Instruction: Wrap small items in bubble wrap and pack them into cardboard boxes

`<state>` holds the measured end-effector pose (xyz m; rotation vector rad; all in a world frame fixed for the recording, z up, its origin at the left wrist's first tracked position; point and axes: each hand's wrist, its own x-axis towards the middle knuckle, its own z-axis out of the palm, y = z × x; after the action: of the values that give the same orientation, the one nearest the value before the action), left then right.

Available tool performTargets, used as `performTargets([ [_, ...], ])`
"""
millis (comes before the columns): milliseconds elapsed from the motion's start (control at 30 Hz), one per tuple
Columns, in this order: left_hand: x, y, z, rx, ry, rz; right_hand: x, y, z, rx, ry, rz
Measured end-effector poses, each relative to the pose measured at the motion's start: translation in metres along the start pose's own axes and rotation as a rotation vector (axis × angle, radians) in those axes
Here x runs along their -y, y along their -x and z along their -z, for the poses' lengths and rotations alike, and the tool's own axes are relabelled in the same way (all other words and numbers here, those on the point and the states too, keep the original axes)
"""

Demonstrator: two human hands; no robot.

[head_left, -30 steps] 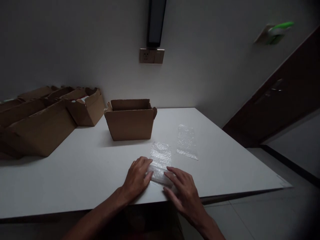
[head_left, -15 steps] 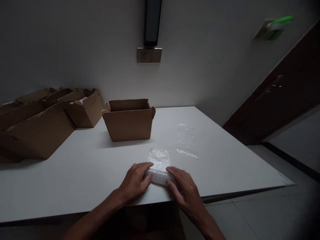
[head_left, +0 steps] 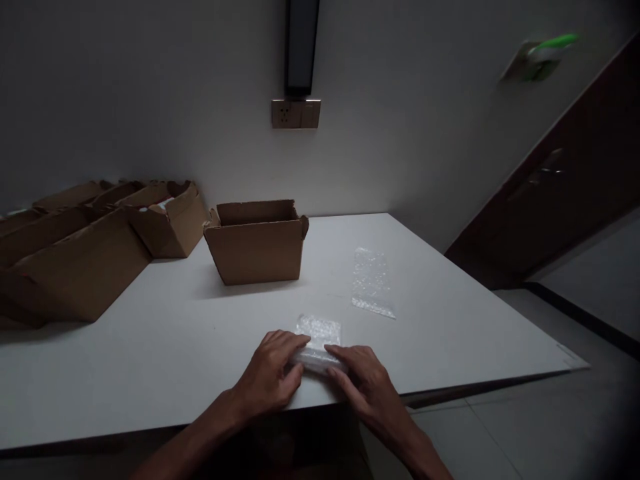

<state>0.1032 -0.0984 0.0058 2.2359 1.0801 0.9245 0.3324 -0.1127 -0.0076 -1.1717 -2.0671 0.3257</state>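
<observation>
A partly rolled sheet of clear bubble wrap (head_left: 319, 361) lies near the front edge of the white table (head_left: 240, 313). Its flat tail extends away from me, beyond the roll. My left hand (head_left: 273, 369) grips the roll's left end, thumb on the near side and fingers over the top. At the right end, my right hand (head_left: 365, 379) holds it the same way, fingers curled. Whether anything sits inside the roll cannot be made out. A second flat bubble wrap piece (head_left: 373, 281) lies apart, farther back to the right.
An open cardboard box (head_left: 257, 253) stands behind my hands, slightly left. Several more open cardboard boxes (head_left: 95, 267) crowd the table's left side, one with something white and red inside. A wall socket (head_left: 296, 115) sits above the table; a dark door (head_left: 560, 160) is at right.
The bubble wrap's flat tail has become shorter as the roll has turned away from me under both hands. The separate piece and the boxes stay in place.
</observation>
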Motion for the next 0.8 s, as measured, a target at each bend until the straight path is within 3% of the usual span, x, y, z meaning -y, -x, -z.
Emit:
performTargets([
  [100, -0.004, 0.003, 0.003, 0.009, 0.023, 0.113, 0.007, 0.004, 0.005, 0.058, -0.062, -0.085],
  [167, -0.002, 0.002, 0.001, -0.001, 0.008, 0.146, 0.006, 0.005, 0.003, 0.010, -0.028, -0.073],
  [300, 0.006, -0.006, -0.008, -0.052, -0.079, 0.142, -0.006, 0.004, -0.006, -0.147, 0.113, 0.005],
  [567, 0.014, -0.017, -0.014, -0.052, -0.304, 0.146, -0.016, 0.005, -0.011, -0.199, 0.210, 0.078],
  [800, 0.018, -0.019, -0.012, -0.066, -0.154, 0.200, -0.020, 0.005, -0.016, -0.160, 0.194, 0.070],
])
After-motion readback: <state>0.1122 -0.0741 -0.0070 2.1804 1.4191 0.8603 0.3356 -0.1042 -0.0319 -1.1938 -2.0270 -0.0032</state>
